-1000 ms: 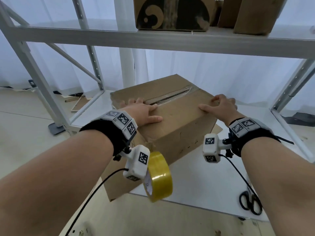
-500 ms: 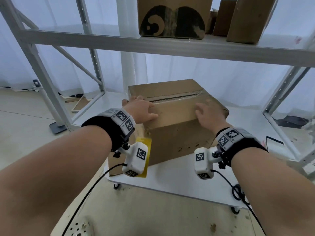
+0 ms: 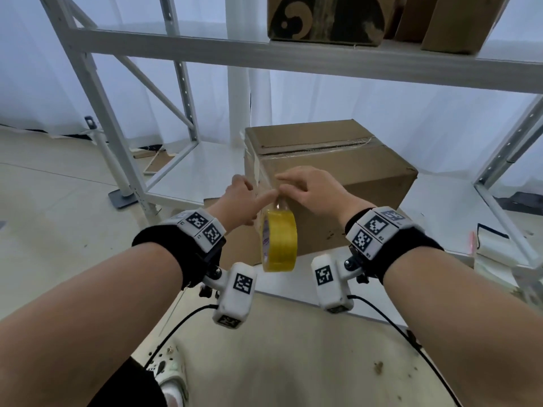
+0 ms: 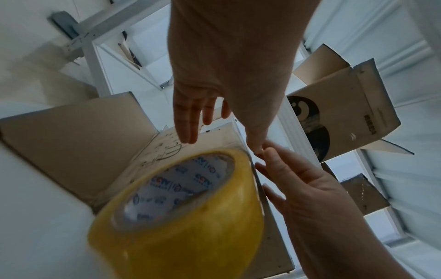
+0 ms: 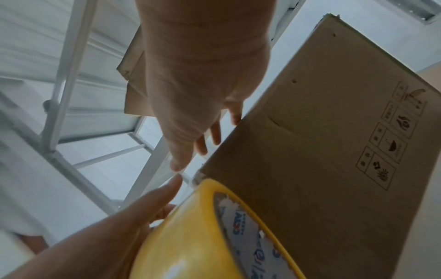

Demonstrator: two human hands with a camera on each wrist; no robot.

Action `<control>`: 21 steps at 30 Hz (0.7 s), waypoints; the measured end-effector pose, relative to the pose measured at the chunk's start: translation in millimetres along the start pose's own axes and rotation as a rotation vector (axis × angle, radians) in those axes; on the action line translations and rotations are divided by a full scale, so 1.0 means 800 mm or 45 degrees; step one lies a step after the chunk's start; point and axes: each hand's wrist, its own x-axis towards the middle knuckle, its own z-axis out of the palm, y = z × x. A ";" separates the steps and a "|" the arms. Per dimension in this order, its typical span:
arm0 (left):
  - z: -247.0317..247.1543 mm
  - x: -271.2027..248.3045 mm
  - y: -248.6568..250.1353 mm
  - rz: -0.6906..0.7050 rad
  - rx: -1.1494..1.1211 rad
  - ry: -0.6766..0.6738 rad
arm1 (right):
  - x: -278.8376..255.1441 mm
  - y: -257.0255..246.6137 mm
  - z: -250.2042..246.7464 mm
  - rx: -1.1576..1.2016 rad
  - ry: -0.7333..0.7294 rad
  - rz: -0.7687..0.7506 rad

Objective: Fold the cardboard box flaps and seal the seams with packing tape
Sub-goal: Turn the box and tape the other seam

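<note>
Cardboard, brown and box-shaped, with its top flaps folded shut: this closed brown cardboard box (image 3: 338, 183) stands on the low white shelf (image 3: 205, 174) of a white metal rack; what is inside it cannot be seen. A dark seam runs along its top, with clear tape glinting over part of it. On the upper white shelf (image 3: 293, 54) sit a black-printed cardboard box (image 3: 323, 19) and a plain brown carton (image 3: 458, 22).

Both hands meet at the near left corner of the closed box. The left hand (image 3: 239, 202) has its thumb stretched out toward the corner and its other fingers straight beside the box's side wall; its grip holds nothing. The right hand (image 3: 311, 192) lies over the top edge with relaxed, spread fingers, its thumb tip just beside the left thumb. The round yellow roll of packing tape (image 3: 279, 240) hangs below the two thumbs against the front wall; whether a thumb pins its strip cannot be told.

Half a second ago the hands lay apart on the lid, one at each end, and the roll dangled lower by the left wrist camera. Now they have drawn together at the corner.
</note>
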 end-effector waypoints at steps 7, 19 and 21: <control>0.006 -0.041 -0.001 -0.214 -0.419 -0.270 | 0.011 -0.024 0.002 -0.428 -0.233 0.003; 0.034 -0.042 0.001 -0.274 -0.728 -0.169 | 0.011 -0.010 0.024 -0.568 -0.156 0.108; 0.035 -0.039 -0.001 -0.281 -0.747 -0.159 | 0.012 -0.008 0.024 -0.568 -0.146 0.112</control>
